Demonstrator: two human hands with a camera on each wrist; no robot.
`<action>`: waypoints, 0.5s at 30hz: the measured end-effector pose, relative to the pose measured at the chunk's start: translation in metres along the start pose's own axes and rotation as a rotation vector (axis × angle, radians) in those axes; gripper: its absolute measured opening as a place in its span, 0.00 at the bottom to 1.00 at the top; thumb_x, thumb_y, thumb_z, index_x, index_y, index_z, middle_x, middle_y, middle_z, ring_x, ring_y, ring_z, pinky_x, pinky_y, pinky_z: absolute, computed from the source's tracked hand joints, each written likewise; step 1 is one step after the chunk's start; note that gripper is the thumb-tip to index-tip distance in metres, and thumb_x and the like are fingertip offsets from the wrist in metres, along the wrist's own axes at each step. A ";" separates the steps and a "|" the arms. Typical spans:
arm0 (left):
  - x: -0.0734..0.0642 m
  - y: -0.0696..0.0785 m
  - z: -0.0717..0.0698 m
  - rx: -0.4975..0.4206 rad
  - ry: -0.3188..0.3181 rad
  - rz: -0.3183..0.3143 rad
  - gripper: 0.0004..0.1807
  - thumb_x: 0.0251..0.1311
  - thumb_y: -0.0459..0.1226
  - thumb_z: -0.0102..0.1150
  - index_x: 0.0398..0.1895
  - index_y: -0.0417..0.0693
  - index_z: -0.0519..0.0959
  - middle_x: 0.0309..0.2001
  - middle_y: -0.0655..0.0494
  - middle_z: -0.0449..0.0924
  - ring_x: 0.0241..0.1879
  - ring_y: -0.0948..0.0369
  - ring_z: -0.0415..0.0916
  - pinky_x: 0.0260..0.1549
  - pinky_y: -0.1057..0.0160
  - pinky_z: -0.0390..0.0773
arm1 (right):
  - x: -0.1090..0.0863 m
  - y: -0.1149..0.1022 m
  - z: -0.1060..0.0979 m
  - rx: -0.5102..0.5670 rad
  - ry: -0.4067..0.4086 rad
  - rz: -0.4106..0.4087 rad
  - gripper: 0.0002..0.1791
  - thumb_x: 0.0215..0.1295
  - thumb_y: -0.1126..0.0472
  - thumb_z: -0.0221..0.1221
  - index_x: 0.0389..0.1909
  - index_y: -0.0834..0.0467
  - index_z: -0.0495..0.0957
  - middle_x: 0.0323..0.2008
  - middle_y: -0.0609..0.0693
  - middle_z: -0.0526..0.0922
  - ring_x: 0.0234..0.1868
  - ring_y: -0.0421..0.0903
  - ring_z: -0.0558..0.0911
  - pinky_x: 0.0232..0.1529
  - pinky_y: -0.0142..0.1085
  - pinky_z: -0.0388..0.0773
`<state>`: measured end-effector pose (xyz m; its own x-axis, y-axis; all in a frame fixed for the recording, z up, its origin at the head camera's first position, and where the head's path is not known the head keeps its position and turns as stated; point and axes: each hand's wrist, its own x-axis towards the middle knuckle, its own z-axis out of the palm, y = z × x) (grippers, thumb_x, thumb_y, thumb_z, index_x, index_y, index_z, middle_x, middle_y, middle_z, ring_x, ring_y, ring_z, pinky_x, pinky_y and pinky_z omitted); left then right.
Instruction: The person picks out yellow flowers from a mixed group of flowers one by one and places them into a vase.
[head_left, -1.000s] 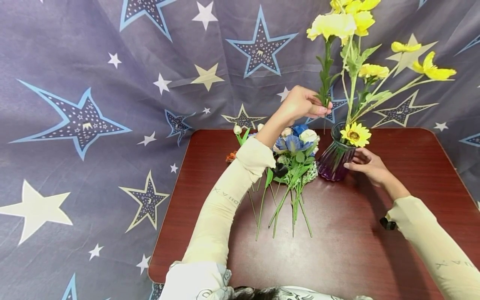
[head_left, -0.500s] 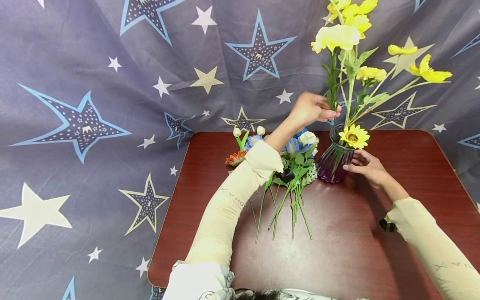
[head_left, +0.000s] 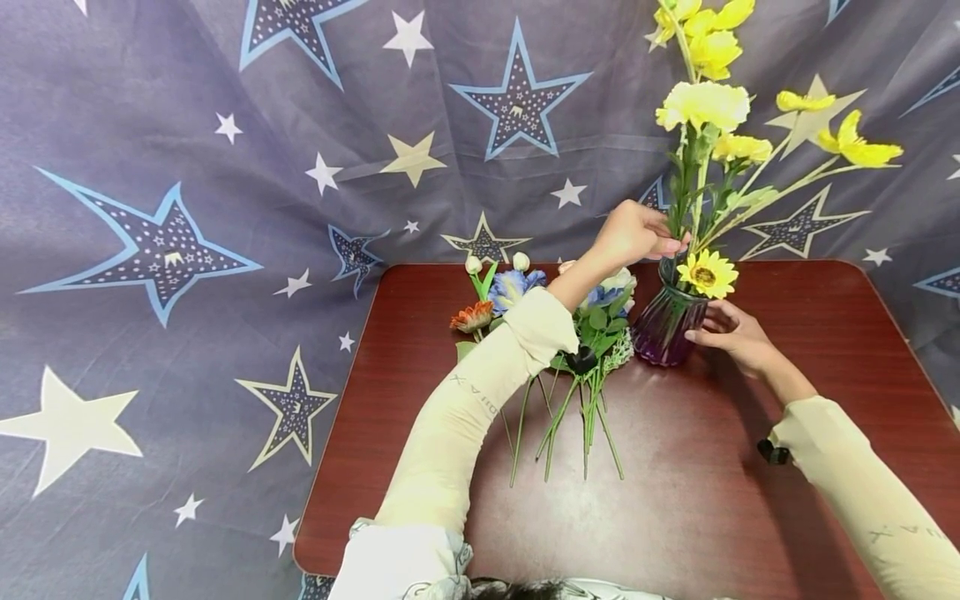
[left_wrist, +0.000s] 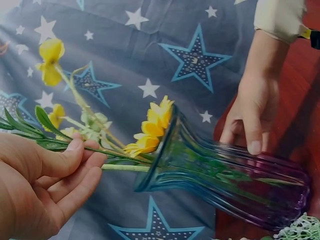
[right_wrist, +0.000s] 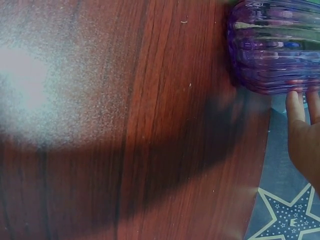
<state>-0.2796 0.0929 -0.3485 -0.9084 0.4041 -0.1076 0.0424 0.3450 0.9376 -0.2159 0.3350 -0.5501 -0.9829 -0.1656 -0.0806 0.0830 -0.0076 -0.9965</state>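
Observation:
My left hand [head_left: 637, 232] pinches the green stem of a pale yellow carnation [head_left: 703, 106] between thumb and fingers, just above the mouth of a ribbed glass vase [head_left: 667, 323]. In the left wrist view the stem [left_wrist: 125, 154] runs into the mouth of the vase. The vase is purple at its base and clearer toward the flared rim. A small sunflower [head_left: 707, 274] leans over that rim, and taller yellow flowers [head_left: 861, 143] rise out of it. My right hand [head_left: 738, 335] holds the vase's right side low down, thumb in front, other fingertips partly hidden behind it.
Left of the vase lie several loose flowers with green stems [head_left: 588, 425]: blue irises [head_left: 510, 287], white buds [head_left: 521, 261] and an orange flower [head_left: 472, 317], partly covered by my left forearm. A star-patterned cloth [head_left: 300, 292] hangs behind the reddish-brown table [head_left: 675, 500].
My left hand has moved right and down with the carnation, bringing its stem to the mouth of the vase; the bloom now sits lower. My right hand stays at the vase.

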 end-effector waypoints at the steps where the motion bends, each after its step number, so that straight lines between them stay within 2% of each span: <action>1: 0.000 -0.001 0.002 0.021 0.010 -0.004 0.29 0.60 0.30 0.70 0.66 0.35 0.76 0.49 0.42 0.88 0.38 0.56 0.90 0.34 0.71 0.87 | 0.000 0.000 0.000 0.001 -0.002 -0.001 0.24 0.63 0.76 0.63 0.50 0.46 0.75 0.46 0.30 0.85 0.48 0.27 0.81 0.48 0.18 0.79; 7: 0.000 -0.006 0.009 0.022 0.021 -0.036 0.29 0.60 0.29 0.70 0.66 0.36 0.76 0.46 0.43 0.89 0.37 0.57 0.90 0.31 0.73 0.86 | -0.001 -0.001 0.001 -0.027 -0.006 0.001 0.22 0.64 0.74 0.65 0.50 0.45 0.76 0.46 0.29 0.85 0.49 0.26 0.81 0.48 0.18 0.79; 9: 0.000 -0.008 0.011 0.032 0.009 -0.024 0.26 0.60 0.29 0.70 0.62 0.35 0.79 0.45 0.43 0.89 0.36 0.57 0.89 0.32 0.71 0.87 | -0.001 -0.002 0.001 -0.027 -0.005 0.002 0.23 0.64 0.74 0.65 0.50 0.44 0.76 0.46 0.29 0.84 0.49 0.26 0.81 0.47 0.18 0.79; 15: 0.002 -0.011 0.015 0.146 -0.016 0.022 0.11 0.62 0.33 0.70 0.47 0.39 0.87 0.41 0.47 0.91 0.33 0.60 0.89 0.29 0.73 0.85 | -0.001 -0.003 0.002 -0.012 -0.005 -0.001 0.23 0.64 0.74 0.64 0.49 0.43 0.77 0.46 0.30 0.85 0.49 0.27 0.81 0.48 0.19 0.79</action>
<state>-0.2760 0.1029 -0.3639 -0.8999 0.4258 -0.0943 0.1230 0.4554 0.8817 -0.2153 0.3330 -0.5474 -0.9821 -0.1709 -0.0793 0.0799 0.0035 -0.9968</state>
